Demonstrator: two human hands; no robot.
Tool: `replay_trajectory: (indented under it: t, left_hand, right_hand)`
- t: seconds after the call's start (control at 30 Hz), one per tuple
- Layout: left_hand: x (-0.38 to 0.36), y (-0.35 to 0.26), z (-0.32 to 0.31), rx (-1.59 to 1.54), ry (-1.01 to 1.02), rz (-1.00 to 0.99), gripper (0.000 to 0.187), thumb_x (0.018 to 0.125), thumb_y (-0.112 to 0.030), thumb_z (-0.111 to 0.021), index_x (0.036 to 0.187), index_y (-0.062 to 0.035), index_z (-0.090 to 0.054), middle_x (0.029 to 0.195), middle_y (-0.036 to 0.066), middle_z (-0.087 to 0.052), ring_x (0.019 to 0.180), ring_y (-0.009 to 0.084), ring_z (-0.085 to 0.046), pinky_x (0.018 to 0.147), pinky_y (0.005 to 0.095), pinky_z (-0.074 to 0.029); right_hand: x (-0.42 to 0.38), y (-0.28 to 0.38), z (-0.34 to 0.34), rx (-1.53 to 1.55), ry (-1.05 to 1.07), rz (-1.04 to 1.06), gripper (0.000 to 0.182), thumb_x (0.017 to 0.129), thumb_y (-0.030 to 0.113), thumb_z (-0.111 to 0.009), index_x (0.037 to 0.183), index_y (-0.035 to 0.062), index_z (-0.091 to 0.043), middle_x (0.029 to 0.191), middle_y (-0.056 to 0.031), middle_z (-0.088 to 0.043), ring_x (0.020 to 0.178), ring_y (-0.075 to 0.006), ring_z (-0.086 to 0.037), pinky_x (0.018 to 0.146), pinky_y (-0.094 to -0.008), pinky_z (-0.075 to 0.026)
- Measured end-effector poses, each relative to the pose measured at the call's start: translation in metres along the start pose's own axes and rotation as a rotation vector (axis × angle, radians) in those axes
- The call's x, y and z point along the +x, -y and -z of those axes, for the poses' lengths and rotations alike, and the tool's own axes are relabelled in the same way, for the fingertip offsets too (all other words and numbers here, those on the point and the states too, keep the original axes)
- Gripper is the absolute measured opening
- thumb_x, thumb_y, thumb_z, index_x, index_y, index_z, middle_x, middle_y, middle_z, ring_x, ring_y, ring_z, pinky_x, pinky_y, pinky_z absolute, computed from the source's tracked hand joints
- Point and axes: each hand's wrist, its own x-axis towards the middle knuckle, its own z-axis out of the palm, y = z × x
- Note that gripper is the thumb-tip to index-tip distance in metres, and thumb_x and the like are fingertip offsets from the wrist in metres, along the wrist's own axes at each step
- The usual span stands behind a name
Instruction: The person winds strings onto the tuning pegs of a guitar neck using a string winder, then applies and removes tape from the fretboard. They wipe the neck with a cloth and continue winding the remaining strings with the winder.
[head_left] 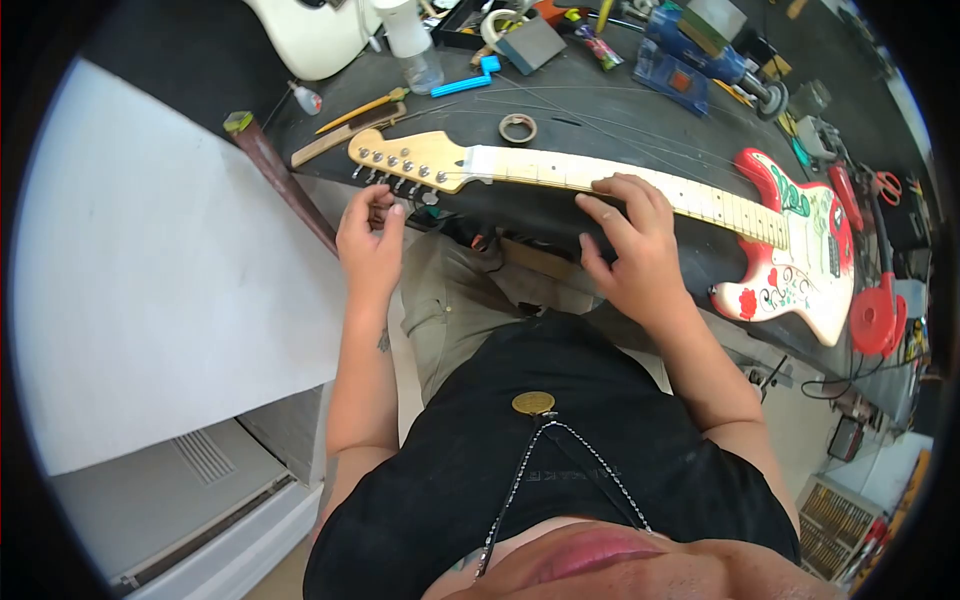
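Observation:
An electric guitar lies across the bench, its painted red and white body at the right and its pale maple neck running left. At the headstock, my left hand is closed, with curled fingers at a tuning peg on the near edge; the fingertips are partly hidden. My right hand reaches over the near edge of the neck. Its fingertips rest on the fretboard and strings, the thumb held apart, and nothing is gripped. Loose thin strings trail over the bench behind the neck.
Behind the neck are a tape roll, a blue string winder, a yellow pencil and a clear bottle. A bench grinder stands at the back right. A white guitar body lies back left; a white panel stands left.

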Motion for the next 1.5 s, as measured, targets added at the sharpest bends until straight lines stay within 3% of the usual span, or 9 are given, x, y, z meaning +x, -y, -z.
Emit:
replay_trajectory:
  t: [0.43, 0.57, 0.67, 0.73, 0.83, 1.07, 1.3, 1.37, 1.5]
  left_hand:
    - [0.01, 0.001, -0.002, -0.317, 0.102, 0.173, 0.041, 0.1, -0.005, -0.071, 0.139, 0.0054, -0.063, 0.115, 0.01, -0.072, 0.1, 0.0122, -0.066, 0.09, 0.028, -0.055]
    - [0.038, 0.003, 0.044, 0.038, 0.215, 0.15, 0.025, 0.098, -0.005, -0.069, 0.121, 0.0026, -0.074, 0.089, 0.008, -0.078, 0.082, 0.0129, -0.072, 0.078, 0.0279, -0.056]
    - [0.087, 0.016, 0.066, 0.296, 0.061, 0.054, 0.028, 0.097, -0.008, -0.07, 0.123, 0.0012, -0.073, 0.102, 0.011, -0.079, 0.094, 0.0237, -0.075, 0.086, 0.0332, -0.057]
    - [0.123, 0.033, 0.07, 0.602, 0.016, -0.381, 0.029, 0.095, -0.01, -0.072, 0.123, -0.0018, -0.074, 0.117, 0.014, -0.076, 0.109, 0.0349, -0.071, 0.099, 0.0395, -0.055]
    - [0.153, 0.054, 0.069, 0.723, 0.131, -0.51, 0.03, 0.095, -0.012, -0.073, 0.123, -0.003, -0.075, 0.127, 0.017, -0.073, 0.118, 0.0388, -0.065, 0.107, 0.0437, -0.05]
    - [0.187, 0.047, 0.045, 0.862, 0.124, -0.309, 0.027, 0.094, -0.029, -0.078, 0.104, -0.0032, -0.077, 0.104, 0.014, -0.076, 0.102, 0.0363, -0.07, 0.09, 0.0485, -0.055]
    - [0.195, 0.021, 0.033, 1.043, -0.079, -0.409, 0.029, 0.094, -0.031, -0.078, 0.103, -0.0044, -0.078, 0.101, 0.016, -0.077, 0.093, 0.036, -0.073, 0.083, 0.0478, -0.057]
    - [0.188, -0.007, 0.027, 0.529, 0.201, -0.148, 0.03, 0.095, -0.03, -0.076, 0.11, -0.0043, -0.079, 0.102, 0.014, -0.079, 0.093, 0.0318, -0.075, 0.083, 0.043, -0.057]
    - [0.201, -0.04, -0.003, 0.871, 0.771, -0.169, 0.025, 0.088, -0.025, -0.081, 0.102, -0.004, -0.082, 0.099, 0.016, -0.08, 0.09, 0.0309, -0.076, 0.083, 0.0417, -0.058]
  right_hand:
    - [-0.025, -0.026, -0.026, 0.048, -0.248, 0.17, 0.034, 0.068, 0.001, -0.075, 0.1, 0.0106, -0.073, 0.095, -0.0026, -0.069, 0.098, -0.0264, -0.066, 0.093, -0.0447, -0.045]
    - [-0.026, -0.025, -0.028, 0.046, -0.222, 0.149, 0.03, 0.067, 0.001, -0.074, 0.095, 0.0115, -0.072, 0.092, -0.001, -0.069, 0.096, -0.0257, -0.065, 0.092, -0.0428, -0.041]
    - [-0.025, -0.026, -0.028, 0.067, -0.219, 0.142, 0.03, 0.067, 0.001, -0.074, 0.095, 0.0112, -0.072, 0.091, -0.0015, -0.069, 0.095, -0.026, -0.064, 0.092, -0.0431, -0.042]
    - [-0.024, -0.025, -0.028, 0.083, -0.219, 0.144, 0.03, 0.067, 0.001, -0.074, 0.095, 0.011, -0.072, 0.091, -0.0017, -0.069, 0.096, -0.0261, -0.064, 0.092, -0.043, -0.042]
    - [-0.023, -0.024, -0.026, 0.063, -0.21, 0.144, 0.029, 0.068, 0.001, -0.074, 0.095, 0.0105, -0.072, 0.091, -0.0023, -0.069, 0.095, -0.0265, -0.064, 0.091, -0.0427, -0.042]
    - [-0.022, -0.022, -0.028, 0.057, -0.2, 0.106, 0.028, 0.068, -0.001, -0.073, 0.094, 0.0086, -0.07, 0.09, -0.0035, -0.069, 0.093, -0.0271, -0.065, 0.089, -0.042, -0.043]
    - [-0.02, -0.021, -0.027, 0.04, -0.178, 0.116, 0.026, 0.068, 0.001, -0.074, 0.092, 0.0101, -0.071, 0.087, -0.0011, -0.068, 0.09, -0.0246, -0.064, 0.086, -0.0418, -0.042]
    - [-0.018, -0.021, -0.028, 0.034, -0.184, 0.104, 0.025, 0.068, 0.001, -0.074, 0.092, 0.0105, -0.071, 0.087, -0.0007, -0.068, 0.089, -0.0242, -0.064, 0.086, -0.0417, -0.042]
    - [-0.018, -0.02, -0.029, 0.018, -0.16, 0.117, 0.025, 0.068, 0.002, -0.074, 0.091, 0.011, -0.071, 0.087, 0.0, -0.067, 0.089, -0.0238, -0.064, 0.085, -0.0411, -0.041]
